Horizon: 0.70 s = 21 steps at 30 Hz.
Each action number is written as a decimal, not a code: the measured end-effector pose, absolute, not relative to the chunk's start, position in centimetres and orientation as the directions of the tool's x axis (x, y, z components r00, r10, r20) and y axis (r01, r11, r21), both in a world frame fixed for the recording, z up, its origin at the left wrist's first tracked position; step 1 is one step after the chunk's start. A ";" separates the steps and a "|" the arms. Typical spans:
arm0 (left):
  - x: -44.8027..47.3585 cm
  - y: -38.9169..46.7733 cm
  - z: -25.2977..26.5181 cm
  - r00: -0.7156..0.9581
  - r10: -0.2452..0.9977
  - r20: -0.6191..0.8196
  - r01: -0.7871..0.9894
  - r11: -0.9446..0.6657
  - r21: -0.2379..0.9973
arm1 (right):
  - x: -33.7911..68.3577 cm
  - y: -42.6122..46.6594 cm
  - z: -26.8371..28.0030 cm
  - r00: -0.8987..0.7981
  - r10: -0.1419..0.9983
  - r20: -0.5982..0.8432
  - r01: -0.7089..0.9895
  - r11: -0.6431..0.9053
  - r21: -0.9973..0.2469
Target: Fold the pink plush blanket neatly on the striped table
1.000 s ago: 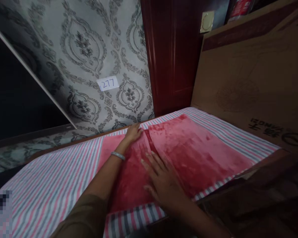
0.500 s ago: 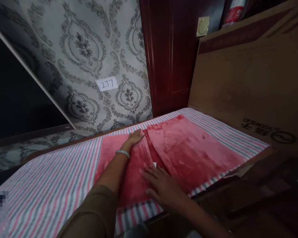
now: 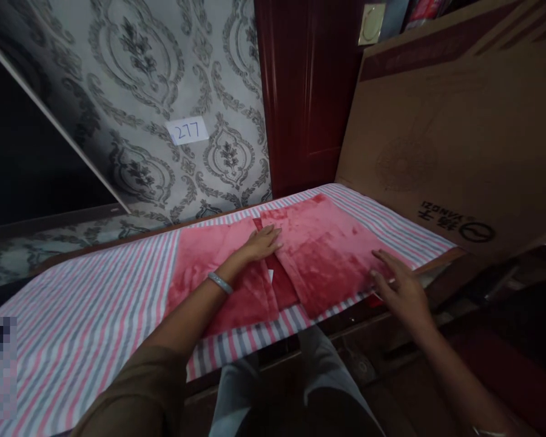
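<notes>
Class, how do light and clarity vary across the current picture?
Head view: dim overall, darkest at lower right and the black panel at left; head view: the white card's 277 legible; head view: the red cloth mottled paler and deeper.

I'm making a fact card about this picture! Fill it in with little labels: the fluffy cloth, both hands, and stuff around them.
Fluffy cloth: pink-red, with a gap between two flaps
Left hand: palm down over the gap; bracelet on that wrist
Right hand: fingers apart, by the cloth's right end
Underneath: striped sheet
In the gap: small white tag
On the wallpaper: card saying 277
At right: big cardboard box
</notes>
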State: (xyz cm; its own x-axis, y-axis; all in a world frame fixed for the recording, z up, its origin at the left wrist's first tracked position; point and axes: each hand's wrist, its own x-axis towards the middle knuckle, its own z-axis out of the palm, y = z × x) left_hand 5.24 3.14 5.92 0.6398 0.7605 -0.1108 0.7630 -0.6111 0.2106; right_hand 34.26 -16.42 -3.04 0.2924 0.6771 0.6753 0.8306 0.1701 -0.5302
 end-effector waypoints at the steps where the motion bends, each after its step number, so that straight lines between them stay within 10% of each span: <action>1: 4.3 2.8 6.0 0.628 0.772 -0.097 0.770 -0.598 0.223 | 33.8 -16.6 -2.9 0.284 0.674 0.682 0.823 0.193 -0.534; 11: -14.6 -2.6 5.9 -0.051 0.984 0.172 0.860 -0.044 0.508 | 19.0 -19.4 -1.0 -0.107 0.675 0.730 0.640 0.609 -0.469; 16: -17.7 -9.4 4.2 -0.327 0.941 -0.086 0.357 0.208 0.911 | 13.7 -18.8 -0.2 -0.319 0.687 0.652 0.597 0.680 -0.425; 21: -16.4 -13.9 3.4 -0.244 0.945 -0.219 0.028 0.233 0.972 | 12.7 -16.8 -2.4 -0.371 0.825 0.426 0.741 0.539 -0.399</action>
State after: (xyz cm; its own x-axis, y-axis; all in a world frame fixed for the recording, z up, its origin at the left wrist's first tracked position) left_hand -16.37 -13.92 3.39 -0.2440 0.9447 -0.2193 0.0277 0.2328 0.9721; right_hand 12.71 -16.82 -2.43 -0.3708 0.8251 0.4262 0.7413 0.5394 -0.3994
